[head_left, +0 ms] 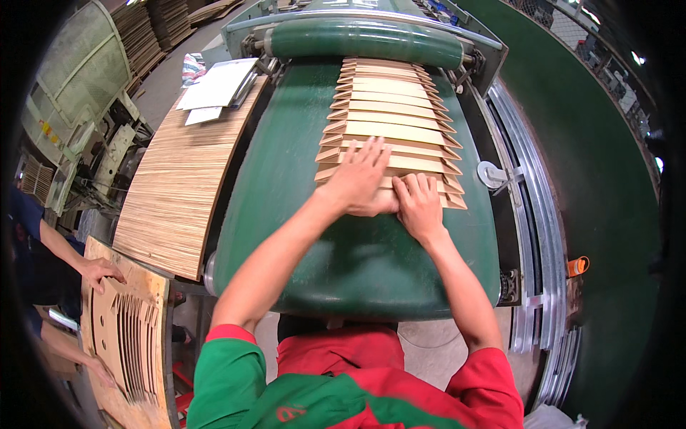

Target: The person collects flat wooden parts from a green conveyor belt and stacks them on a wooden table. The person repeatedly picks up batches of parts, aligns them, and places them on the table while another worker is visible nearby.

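Conveyor belt (357, 257): wide green belt running away from the person, curving down over its near edge; the stretch between the near edge and the hands is bare.
Roller (364, 39): green cylinder across the belt's far end.
Side table (179, 179): striped wooden surface left of the belt, white papers (218, 84) at its far end.
Metal rails (532, 214): curved silver tracks right of the belt, an orange object (579, 266) just beyond them.
Folded cardboard blanks (389, 118): overlapping tan row lying down the belt's middle, from the roller to the hands.
Left hand (357, 182): flat, fingers spread, pressing on the nearest blanks, gripping nothing.
Right hand (418, 204): flat, fingers together, resting on the nearest blank's edge, touching the left hand.
Co-worker's hand (100, 272): at the far left, on a slotted cardboard sheet (128, 336).
Hidden: nearest blanks lie partly under both hands; picture's rim is dark.
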A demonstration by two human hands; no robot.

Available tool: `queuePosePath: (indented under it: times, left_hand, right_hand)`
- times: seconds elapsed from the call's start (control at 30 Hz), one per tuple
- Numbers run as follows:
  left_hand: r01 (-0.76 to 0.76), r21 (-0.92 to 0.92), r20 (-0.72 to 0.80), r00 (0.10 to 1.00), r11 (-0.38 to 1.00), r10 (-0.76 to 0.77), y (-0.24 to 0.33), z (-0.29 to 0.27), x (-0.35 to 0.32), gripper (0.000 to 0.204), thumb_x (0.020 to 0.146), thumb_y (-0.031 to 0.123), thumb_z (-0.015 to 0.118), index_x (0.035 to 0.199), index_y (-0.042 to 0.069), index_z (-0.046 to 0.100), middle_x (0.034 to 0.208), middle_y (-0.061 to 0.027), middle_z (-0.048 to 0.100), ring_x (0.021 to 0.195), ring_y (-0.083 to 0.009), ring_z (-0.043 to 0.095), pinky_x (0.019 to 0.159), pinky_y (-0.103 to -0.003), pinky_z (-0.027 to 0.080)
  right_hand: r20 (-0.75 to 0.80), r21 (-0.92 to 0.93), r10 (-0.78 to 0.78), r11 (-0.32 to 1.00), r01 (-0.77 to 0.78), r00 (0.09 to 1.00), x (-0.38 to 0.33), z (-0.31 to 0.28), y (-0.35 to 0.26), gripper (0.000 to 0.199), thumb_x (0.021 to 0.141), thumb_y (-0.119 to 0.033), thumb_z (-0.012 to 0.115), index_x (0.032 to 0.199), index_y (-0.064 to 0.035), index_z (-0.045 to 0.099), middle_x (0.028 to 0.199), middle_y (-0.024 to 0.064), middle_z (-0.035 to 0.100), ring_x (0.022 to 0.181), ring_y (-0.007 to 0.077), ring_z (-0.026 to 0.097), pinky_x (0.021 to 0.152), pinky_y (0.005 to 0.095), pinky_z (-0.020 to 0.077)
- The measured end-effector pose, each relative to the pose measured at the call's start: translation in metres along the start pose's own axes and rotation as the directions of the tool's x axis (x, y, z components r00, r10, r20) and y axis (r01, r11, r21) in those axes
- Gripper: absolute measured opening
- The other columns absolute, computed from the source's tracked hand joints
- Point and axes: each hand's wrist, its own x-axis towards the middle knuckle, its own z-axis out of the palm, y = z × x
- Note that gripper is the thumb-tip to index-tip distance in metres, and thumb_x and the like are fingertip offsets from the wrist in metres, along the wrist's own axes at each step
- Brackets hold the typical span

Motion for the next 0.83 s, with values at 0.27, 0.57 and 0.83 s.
queuePosePath:
  times: [0.27, 0.57, 0.83]
  left_hand:
    - [0.009, 0.229, 0.173, 0.984, 0.973, -0.049, -0.002, 0.011, 0.011, 0.103, 0.072, 0.012, 0.088, 0.159, -0.007, 0.035, 0.163, -0.0302, 0.039, 0.154, -0.0427, 0.038, 0.126, -0.061, 0.032]
    - [0.028, 0.172, 0.193, 0.979, 0.985, -0.061, -0.002, 0.014, 0.013, 0.094, 0.074, 0.001, 0.079, 0.157, -0.007, 0.037, 0.161, -0.0294, 0.043, 0.152, -0.0428, 0.041, 0.124, -0.058, 0.035]
    - [0.049, 0.173, 0.178, 0.981, 0.984, -0.08, 0.008, 0.021, 0.001, 0.095, 0.075, 0.003, 0.079, 0.159, -0.006, 0.036, 0.163, -0.0284, 0.04, 0.153, -0.0422, 0.041, 0.126, -0.058, 0.032]
  right_hand:
    - [0.147, 0.251, -0.026, 0.968, -0.012, 0.989, 0.029, -0.035, 0.014, 0.045, 0.082, -0.018, 0.083, 0.121, -0.0021, 0.067, 0.104, 0.0121, 0.061, 0.102, 0.0327, 0.06, 0.095, 0.0456, 0.0456]
    - [0.408, 0.19, 0.069, 0.969, -0.158, 0.91, 0.103, 0.023, 0.068, 0.076, 0.104, -0.059, 0.053, 0.132, 0.0114, 0.058, 0.138, 0.0338, 0.062, 0.13, 0.0453, 0.059, 0.11, 0.0517, 0.0465]
    - [0.567, 0.12, 0.262, 0.912, -0.392, 0.781, 0.148, 0.032, 0.082, 0.085, 0.105, -0.064, 0.049, 0.145, 0.0114, 0.05, 0.109, 0.0345, 0.073, 0.105, 0.051, 0.07, 0.093, 0.0583, 0.0553]
